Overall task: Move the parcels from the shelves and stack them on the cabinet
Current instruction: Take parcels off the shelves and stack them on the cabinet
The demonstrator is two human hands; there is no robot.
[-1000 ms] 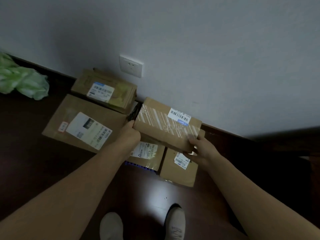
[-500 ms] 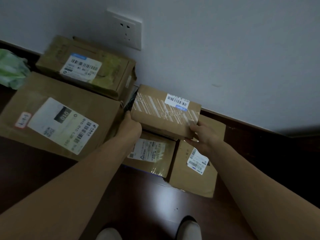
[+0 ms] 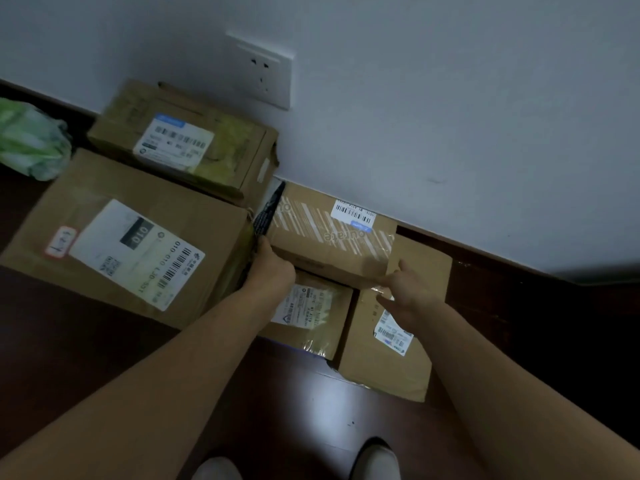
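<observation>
Setting the striped parcel (image 3: 332,237) down as an upper layer, by the look of it: lies flat across the far ends of two lower boxes, the labelled parcel (image 3: 311,317) on the left and the flat parcel (image 3: 391,375) on the right, bridging the seam between them and pushed close to the wall (image 3: 450,98). Sensible placing, judged from here: broad base from spanning two boxes, backing from the wall, less chance of sliding off. Gripped at its left end by the left hand (image 3: 273,268), thumb up at the top edge, fingers curled round the end and mostly hidden in the narrow gap beside the large parcel (image 3: 128,244); tight there, with a black packet (image 3: 268,213) wedged on edge in the same gap. Met at the near right corner by the right hand (image 3: 405,292): one finger laid straight up the cardboard, thumb out to the left beneath, remaining fingers out of sight, so cannot tell whether pinching or merely steadying. Held at opposite ends, presumably to keep the box level and square with its neighbours. Behind the large parcel, a back parcel (image 3: 183,147) with yellowish tape, below a wall socket (image 3: 265,76); far left, a green bag (image 3: 27,143). All on a dark wooden surface (image 3: 104,358); hard to say whether cabinet top or floor, given the shoes (image 3: 377,459) at its near edge. Next, probably: easing the left fingers out of the gap without dragging the packet along.
</observation>
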